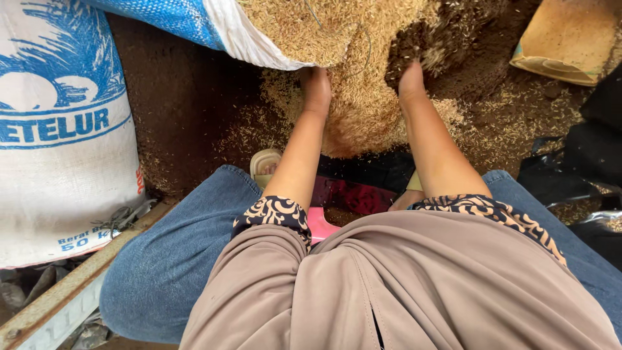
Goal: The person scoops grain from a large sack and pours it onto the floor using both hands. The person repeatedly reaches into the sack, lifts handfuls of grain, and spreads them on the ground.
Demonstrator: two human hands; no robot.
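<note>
Leaning against the left edge, a big white woven sack [61,129] with blue print stands upright, its plastic weave tight and smooth. Straight ahead of the seated person, a second woven sack [214,26], blue and white, lies tipped with its mouth open, spilling a heap of unhusked rice grain [363,110] onto the dark brown floor [188,97]. The heap lies directly in front of both hands, dry, golden, loose. A tan paper bag [570,39] sits well apart at upper right. The left hand [316,87] and right hand [411,81] are both pushed into the grain, equally near; fingers are buried, so I cannot tell how far they are spread or what they grasp.
</note>
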